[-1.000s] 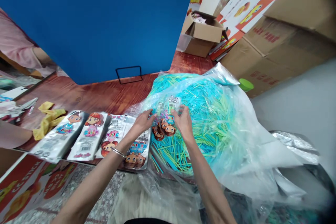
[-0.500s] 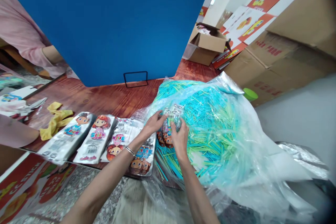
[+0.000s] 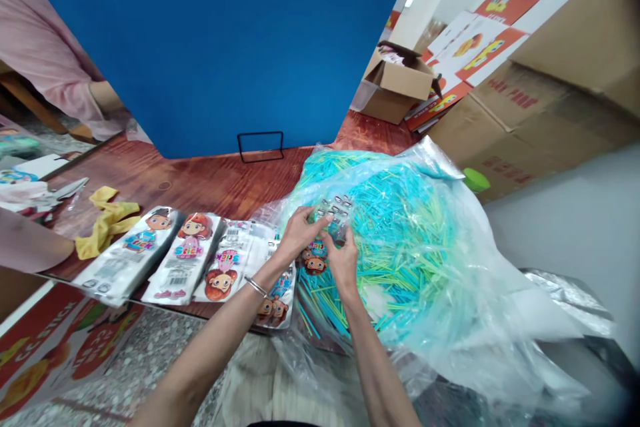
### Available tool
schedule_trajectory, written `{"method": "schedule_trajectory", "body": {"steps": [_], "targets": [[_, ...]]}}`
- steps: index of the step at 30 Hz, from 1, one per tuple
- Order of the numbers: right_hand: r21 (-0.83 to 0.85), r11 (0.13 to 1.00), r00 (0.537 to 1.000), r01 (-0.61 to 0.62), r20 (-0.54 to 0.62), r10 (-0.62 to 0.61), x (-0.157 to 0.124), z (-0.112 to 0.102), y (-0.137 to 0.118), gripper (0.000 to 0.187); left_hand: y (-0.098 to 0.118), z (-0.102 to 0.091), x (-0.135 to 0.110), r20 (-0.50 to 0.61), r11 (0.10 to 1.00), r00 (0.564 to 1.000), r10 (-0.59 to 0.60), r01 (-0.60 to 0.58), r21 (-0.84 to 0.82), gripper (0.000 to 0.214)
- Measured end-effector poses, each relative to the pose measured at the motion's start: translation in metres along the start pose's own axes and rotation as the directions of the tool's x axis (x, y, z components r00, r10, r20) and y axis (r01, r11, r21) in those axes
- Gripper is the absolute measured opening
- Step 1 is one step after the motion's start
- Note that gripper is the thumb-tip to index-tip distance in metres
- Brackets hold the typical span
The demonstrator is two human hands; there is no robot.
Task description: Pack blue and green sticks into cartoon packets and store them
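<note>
My left hand (image 3: pixel 296 235) and my right hand (image 3: pixel 343 258) both grip a small printed pouch (image 3: pixel 327 220) with cartoon faces, held over a big clear plastic bag (image 3: pixel 440 267) heaped with thin blue and green sticks (image 3: pixel 395 227). The left fingers pinch the pouch's top edge and the right hand holds its lower side. A metal bangle sits on my left wrist. To the left, printed "Stick" pouches (image 3: pixel 187 253) lie in a row on the wooden table (image 3: pixel 200 180).
A yellow cloth (image 3: pixel 107 223) lies at the table's left. Another person's pink sleeve (image 3: pixel 45 60) shows at far left. Cardboard boxes (image 3: pixel 540 93) stack at the right, an open box (image 3: pixel 397 83) behind. A blue wall and a black wire stand (image 3: pixel 260 145) are at the back.
My hands have drawn closer together on the pouch and lifted its top end; the view shifted slightly rightward and down.
</note>
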State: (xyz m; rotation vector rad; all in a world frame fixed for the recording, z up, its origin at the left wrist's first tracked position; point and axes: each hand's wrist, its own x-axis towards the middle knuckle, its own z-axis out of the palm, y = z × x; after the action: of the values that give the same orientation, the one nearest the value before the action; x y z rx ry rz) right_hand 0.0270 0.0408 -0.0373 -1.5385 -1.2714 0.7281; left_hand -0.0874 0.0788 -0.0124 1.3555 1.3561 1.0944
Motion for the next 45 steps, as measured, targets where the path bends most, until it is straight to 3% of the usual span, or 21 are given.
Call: {"method": "schedule_trajectory", "body": {"steps": [3,6,9,11,14,16,20,23,26,29,34,40,45], "targets": [[0.021,0.999,0.999,0.042,0.028,-0.043,0.005,-0.004,-0.004,0.046,0.002,-0.007,-0.002,0.128,0.96,0.992,-0.012,0.047,-0.275,0.046],[0.164,0.983,0.995,0.084,0.043,-0.093,0.005,-0.003,-0.012,0.057,0.01,-0.018,-0.004,0.199,0.905,0.978,0.067,0.024,-0.425,0.046],[0.319,0.944,0.982,0.083,0.134,-0.132,-0.005,0.004,-0.027,0.067,0.018,-0.036,-0.01,0.189,0.89,0.964,0.185,-0.083,-0.448,0.043],[0.357,0.93,0.982,0.085,0.128,-0.139,-0.018,0.013,-0.037,0.072,0.018,-0.048,-0.016,0.153,0.89,0.963,0.224,-0.138,-0.434,0.044],[0.375,0.922,0.98,0.097,0.126,-0.154,-0.038,0.029,-0.037,0.088,0.004,-0.063,-0.032,0.063,0.905,0.976,0.21,-0.17,-0.39,0.053],[0.351,0.931,0.964,0.105,0.194,-0.182,-0.049,0.039,-0.025,0.097,-0.011,-0.069,-0.045,0.01,0.935,0.98,0.2,-0.188,-0.302,0.06],[0.189,0.95,0.893,0.25,0.334,-0.301,-0.052,0.045,0.005,0.097,-0.031,-0.072,-0.067,-0.032,0.966,0.975,0.222,-0.224,-0.125,0.086],[0.164,0.876,0.785,0.453,0.393,-0.479,-0.046,0.037,0.013,0.101,-0.033,-0.071,-0.077,-0.06,0.958,0.969,0.24,-0.246,-0.147,0.099],[0.209,0.831,0.7,0.516,0.456,-0.55,-0.041,0.029,0.007,0.111,-0.032,-0.07,-0.084,-0.11,0.949,0.962,0.249,-0.265,-0.172,0.106],[0.204,0.837,0.686,0.508,0.492,-0.536,-0.04,0.029,0.001,0.129,-0.033,-0.069,-0.091,-0.15,0.939,0.95,0.275,-0.298,-0.169,0.11],[0.19,0.817,0.611,0.545,0.577,-0.542,-0.04,0.033,0.0,0.144,-0.033,-0.072,-0.1,-0.103,0.921,0.946,0.308,-0.324,-0.216,0.106],[0.155,0.828,0.575,0.539,0.651,-0.497,-0.037,0.035,-0.004,0.146,-0.027,-0.082,-0.095,-0.136,0.904,0.9,0.413,-0.423,-0.054,0.097],[0.185,0.807,0.507,0.561,0.694,-0.511,-0.03,0.038,-0.006,0.144,-0.027,-0.083,-0.092,-0.1,0.903,0.906,0.41,-0.419,-0.097,0.101]]}}
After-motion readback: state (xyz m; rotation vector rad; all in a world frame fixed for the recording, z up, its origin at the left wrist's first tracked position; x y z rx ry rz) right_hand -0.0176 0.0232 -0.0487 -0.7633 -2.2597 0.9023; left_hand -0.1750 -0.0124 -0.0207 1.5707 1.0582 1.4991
